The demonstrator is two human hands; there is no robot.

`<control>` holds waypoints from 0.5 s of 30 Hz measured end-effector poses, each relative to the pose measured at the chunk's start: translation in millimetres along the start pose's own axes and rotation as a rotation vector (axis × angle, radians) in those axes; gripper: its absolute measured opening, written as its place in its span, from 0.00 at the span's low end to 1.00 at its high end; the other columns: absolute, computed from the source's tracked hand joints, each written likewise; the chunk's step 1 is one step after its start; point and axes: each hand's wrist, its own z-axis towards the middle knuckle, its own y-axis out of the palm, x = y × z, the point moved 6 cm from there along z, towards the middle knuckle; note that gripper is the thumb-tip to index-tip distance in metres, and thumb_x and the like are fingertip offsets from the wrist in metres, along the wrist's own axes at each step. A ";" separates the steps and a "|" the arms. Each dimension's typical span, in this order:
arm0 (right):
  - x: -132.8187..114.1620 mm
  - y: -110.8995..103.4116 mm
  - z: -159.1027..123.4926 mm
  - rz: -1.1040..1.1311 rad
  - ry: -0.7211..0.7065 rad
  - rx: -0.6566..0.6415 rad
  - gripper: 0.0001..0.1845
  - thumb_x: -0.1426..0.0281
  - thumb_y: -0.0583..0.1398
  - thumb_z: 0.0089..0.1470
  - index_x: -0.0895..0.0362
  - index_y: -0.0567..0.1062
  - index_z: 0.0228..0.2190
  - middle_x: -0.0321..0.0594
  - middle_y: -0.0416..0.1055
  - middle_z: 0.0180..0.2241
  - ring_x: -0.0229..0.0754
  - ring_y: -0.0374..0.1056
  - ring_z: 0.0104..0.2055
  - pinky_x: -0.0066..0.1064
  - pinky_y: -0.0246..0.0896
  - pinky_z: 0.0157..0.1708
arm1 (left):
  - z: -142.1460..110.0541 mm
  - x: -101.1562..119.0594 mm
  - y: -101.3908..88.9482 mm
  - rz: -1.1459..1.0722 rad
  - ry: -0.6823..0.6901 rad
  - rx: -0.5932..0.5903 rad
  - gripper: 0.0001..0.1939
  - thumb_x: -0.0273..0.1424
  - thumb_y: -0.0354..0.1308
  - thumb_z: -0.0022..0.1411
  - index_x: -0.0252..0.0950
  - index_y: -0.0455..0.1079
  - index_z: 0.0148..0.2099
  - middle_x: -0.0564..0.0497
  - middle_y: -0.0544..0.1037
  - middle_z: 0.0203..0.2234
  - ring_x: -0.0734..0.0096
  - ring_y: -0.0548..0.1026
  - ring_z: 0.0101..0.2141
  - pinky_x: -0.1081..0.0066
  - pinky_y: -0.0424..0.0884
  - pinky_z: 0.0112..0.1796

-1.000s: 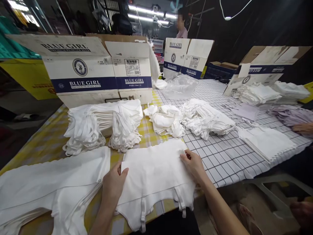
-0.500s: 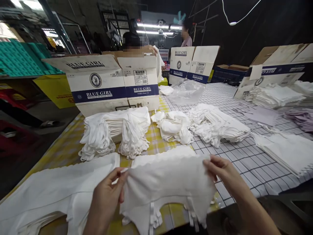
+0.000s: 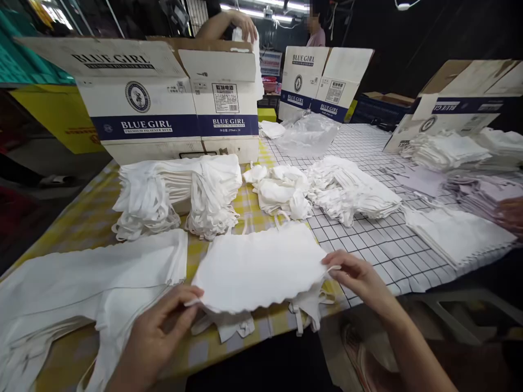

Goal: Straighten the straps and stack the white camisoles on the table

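A white camisole with a wavy hem and thin straps lies spread on the front of the table. Its near left corner is pinched between the thumb and fingers of my left hand. My right hand grips the opposite corner, where a bit of edge pokes out past the fingertips. More white cloth with straps hangs from under the near edge. To the left is a stack of flat white garment pieces. Behind it stands a thick folded pile of strapped white garments.
A crumpled white heap and a fanned white stack lie beyond the camisole. White pieces and lilac ones are at right. A Blue Girl carton stands at the back; a person's hand holds white cloth behind it.
The camisole, held up with its straps hanging toward me, now lies flatter with its wavy hem toward me. Both hands still grip its edge. The view has tilted down.
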 end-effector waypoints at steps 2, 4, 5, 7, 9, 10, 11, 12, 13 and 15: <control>22.6 12.6 -13.5 -0.048 0.067 -0.054 0.07 0.66 0.59 0.54 0.56 0.73 0.28 0.42 0.70 0.37 0.42 0.66 0.39 0.32 0.61 0.38 | -20.3 -17.6 20.3 0.104 0.056 -0.115 0.04 0.35 0.57 0.55 0.41 0.70 0.34 0.52 0.77 0.37 0.69 0.76 0.39 0.77 0.72 0.40; 37.6 20.6 -24.9 -0.067 0.116 -0.072 0.09 0.65 0.58 0.54 0.56 0.72 0.27 0.42 0.69 0.37 0.41 0.65 0.37 0.30 0.61 0.36 | -35.5 -27.1 32.2 0.183 0.092 -0.178 0.04 0.34 0.56 0.56 0.41 0.70 0.33 0.52 0.77 0.38 0.69 0.77 0.39 0.76 0.73 0.39; 42.4 22.9 -29.3 -0.065 0.137 -0.074 0.09 0.64 0.58 0.55 0.56 0.72 0.27 0.42 0.69 0.37 0.41 0.65 0.37 0.30 0.61 0.35 | -40.6 -30.3 34.6 0.210 0.098 -0.186 0.04 0.34 0.56 0.56 0.41 0.70 0.33 0.51 0.77 0.39 0.69 0.77 0.40 0.76 0.73 0.39; 47.6 25.4 -35.1 -0.050 0.170 -0.076 0.09 0.64 0.57 0.55 0.56 0.72 0.28 0.42 0.68 0.39 0.41 0.65 0.37 0.29 0.61 0.34 | -46.9 -34.7 34.2 0.237 0.117 -0.173 0.04 0.34 0.56 0.56 0.41 0.70 0.33 0.50 0.77 0.40 0.68 0.76 0.41 0.75 0.73 0.40; 48.6 26.6 -37.3 -0.035 0.183 -0.085 0.09 0.64 0.57 0.55 0.56 0.72 0.28 0.42 0.67 0.40 0.41 0.65 0.38 0.29 0.61 0.34 | -49.5 -38.4 32.6 0.249 0.141 -0.170 0.04 0.32 0.56 0.55 0.41 0.70 0.35 0.50 0.77 0.42 0.67 0.76 0.42 0.74 0.73 0.40; 48.2 27.1 -37.5 -0.026 0.184 -0.090 0.09 0.64 0.58 0.55 0.56 0.72 0.28 0.42 0.67 0.40 0.41 0.64 0.38 0.29 0.61 0.34 | -50.1 -40.3 32.7 0.257 0.152 -0.179 0.07 0.30 0.56 0.54 0.42 0.71 0.37 0.50 0.77 0.43 0.67 0.76 0.43 0.74 0.73 0.41; 47.7 27.5 -37.5 -0.017 0.185 -0.094 0.09 0.64 0.58 0.54 0.56 0.72 0.28 0.42 0.66 0.41 0.41 0.64 0.38 0.29 0.61 0.34 | -50.5 -42.1 33.2 0.268 0.158 -0.189 0.10 0.29 0.55 0.53 0.42 0.71 0.40 0.51 0.77 0.44 0.67 0.76 0.43 0.73 0.73 0.41; 47.1 27.9 -37.5 -0.009 0.186 -0.098 0.09 0.64 0.58 0.54 0.57 0.72 0.29 0.43 0.66 0.41 0.41 0.64 0.38 0.29 0.61 0.34 | -50.7 -44.1 33.9 0.283 0.154 -0.194 0.13 0.28 0.55 0.53 0.43 0.71 0.42 0.51 0.76 0.44 0.67 0.76 0.44 0.73 0.73 0.41; 46.6 28.5 -37.6 -0.003 0.189 -0.100 0.09 0.64 0.58 0.54 0.56 0.72 0.29 0.43 0.66 0.41 0.41 0.64 0.38 0.29 0.61 0.34 | -50.7 -46.0 34.7 0.296 0.144 -0.190 0.15 0.28 0.54 0.53 0.44 0.71 0.44 0.52 0.76 0.45 0.67 0.75 0.44 0.72 0.73 0.42; 45.9 29.6 -38.4 0.008 0.199 -0.102 0.08 0.65 0.57 0.54 0.56 0.72 0.30 0.43 0.65 0.42 0.41 0.64 0.39 0.29 0.62 0.35 | -50.9 -48.8 36.2 0.305 0.119 -0.167 0.14 0.29 0.54 0.54 0.45 0.71 0.43 0.53 0.76 0.45 0.67 0.75 0.44 0.72 0.73 0.42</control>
